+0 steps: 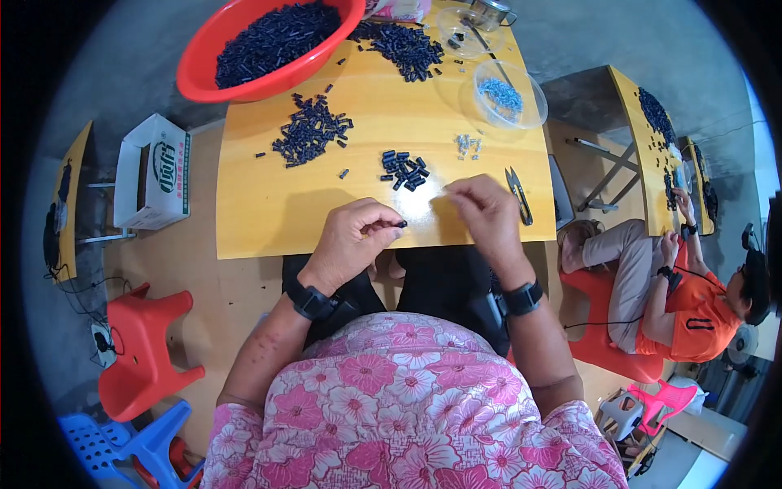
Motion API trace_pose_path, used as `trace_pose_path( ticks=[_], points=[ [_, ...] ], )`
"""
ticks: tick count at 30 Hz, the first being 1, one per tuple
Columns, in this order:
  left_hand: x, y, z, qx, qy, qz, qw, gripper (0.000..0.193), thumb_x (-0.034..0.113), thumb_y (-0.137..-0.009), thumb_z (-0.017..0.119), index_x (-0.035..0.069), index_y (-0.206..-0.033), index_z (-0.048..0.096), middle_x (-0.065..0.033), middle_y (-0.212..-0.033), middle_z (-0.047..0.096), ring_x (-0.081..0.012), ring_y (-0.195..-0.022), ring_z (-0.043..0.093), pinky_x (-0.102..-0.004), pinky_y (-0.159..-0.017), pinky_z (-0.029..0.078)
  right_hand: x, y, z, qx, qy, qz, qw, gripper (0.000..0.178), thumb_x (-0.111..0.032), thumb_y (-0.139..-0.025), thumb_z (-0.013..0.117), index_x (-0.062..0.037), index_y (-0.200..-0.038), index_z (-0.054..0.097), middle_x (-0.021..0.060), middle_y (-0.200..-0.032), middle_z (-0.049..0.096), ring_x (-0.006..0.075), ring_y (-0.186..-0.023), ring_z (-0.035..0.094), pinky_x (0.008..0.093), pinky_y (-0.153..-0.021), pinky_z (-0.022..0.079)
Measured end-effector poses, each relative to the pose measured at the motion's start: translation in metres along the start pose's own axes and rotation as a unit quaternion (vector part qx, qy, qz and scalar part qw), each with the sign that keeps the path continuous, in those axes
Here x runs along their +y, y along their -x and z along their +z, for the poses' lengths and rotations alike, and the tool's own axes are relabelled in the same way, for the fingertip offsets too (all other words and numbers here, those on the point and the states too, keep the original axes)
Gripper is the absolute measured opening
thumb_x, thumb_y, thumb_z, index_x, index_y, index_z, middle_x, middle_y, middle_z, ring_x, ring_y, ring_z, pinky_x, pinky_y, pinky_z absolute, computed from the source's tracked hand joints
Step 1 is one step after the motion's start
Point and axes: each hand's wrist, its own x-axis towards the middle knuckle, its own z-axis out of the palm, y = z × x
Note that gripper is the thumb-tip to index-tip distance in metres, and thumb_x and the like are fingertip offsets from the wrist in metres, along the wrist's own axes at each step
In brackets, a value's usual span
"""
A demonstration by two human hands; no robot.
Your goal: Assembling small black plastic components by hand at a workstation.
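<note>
Apparently left hand [352, 238] fingers [383, 229] pinch black piece [401, 223].

You look down on a yellow wooden table [269, 220] standing on a floor that is grey concrete at the top and tan beneath the table. To your left stand a red plastic stool [147, 350], a blue stool [130, 448] and a white cardboard box [155, 171] beside another yellow table edge [73, 196]. To your right, a second yellow table [643, 147] stands well apart, where a seated person in orange [684, 318] occupies a red chair [603, 334]; even daylight fills the room.
</note>
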Motion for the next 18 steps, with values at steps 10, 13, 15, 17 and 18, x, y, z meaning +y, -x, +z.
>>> trace_pose_path(
  ticks=[10, 13, 15, 17, 18],
  points=[
    [-0.012, -0.002, -0.001, 0.038, 0.012, -0.004, 0.999, 0.008, -0.001, -0.083, 0.07, -0.001, -0.091, 0.07, -0.0027, -0.082, 0.064, -0.0063, -0.07, 0.057, -0.021, -0.065, 0.047, 0.021, -0.05, -0.003, 0.032, 0.247, -0.124, 0.961, 0.007, -0.005, -0.083, 0.072, -0.0026, -0.089, 0.071, 0.0136, -0.083, 0.066, 0.0291, -0.071, 0.066, 0.0351, -0.065, 0.053],
    [-0.012, -0.001, -0.001, 0.038, 0.02, -0.003, 0.999, 0.008, 0.0, -0.083, 0.071, -0.001, -0.091, 0.07, -0.0026, -0.081, 0.064, -0.0067, -0.069, 0.057, -0.0213, -0.064, 0.047, 0.025, -0.051, 0.001, 0.004, 0.295, -0.058, 0.954, 0.006, -0.007, -0.084, 0.069, -0.0043, -0.089, 0.071, 0.0132, -0.084, 0.067, 0.0325, -0.075, 0.066, 0.0382, -0.067, 0.054],
    [-0.012, -0.001, -0.001, 0.04, 0.019, 0.001, 0.999, 0.008, 0.0, -0.082, 0.071, -0.001, -0.09, 0.07, -0.0027, -0.081, 0.064, -0.007, -0.069, 0.058, -0.0216, -0.064, 0.047, 0.027, -0.049, 0.002, 0.003, 0.299, -0.054, 0.953, 0.006, -0.009, -0.085, 0.068, -0.0049, -0.089, 0.071, 0.0132, -0.084, 0.066, 0.0333, -0.076, 0.066, 0.0392, -0.067, 0.054],
    [-0.013, -0.001, -0.002, 0.042, 0.018, 0.007, 0.999, 0.008, 0.0, -0.082, 0.071, -0.001, -0.09, 0.07, -0.0028, -0.081, 0.064, -0.0073, -0.069, 0.058, -0.0219, -0.064, 0.048, 0.027, -0.048, 0.003, 0.003, 0.304, -0.051, 0.951, 0.007, -0.01, -0.085, 0.068, -0.0055, -0.089, 0.071, 0.0132, -0.084, 0.066, 0.034, -0.076, 0.066, 0.0403, -0.068, 0.054],
    [-0.013, -0.001, -0.002, 0.041, 0.016, 0.009, 0.999, 0.008, 0.001, -0.082, 0.071, -0.001, -0.09, 0.07, -0.0031, -0.081, 0.064, -0.0077, -0.069, 0.058, -0.0223, -0.064, 0.048, 0.026, -0.047, 0.003, -0.004, 0.313, -0.057, 0.948, 0.007, -0.011, -0.086, 0.067, -0.0055, -0.09, 0.07, 0.0131, -0.086, 0.066, 0.0344, -0.076, 0.066, 0.0413, -0.067, 0.054]
  ],
)
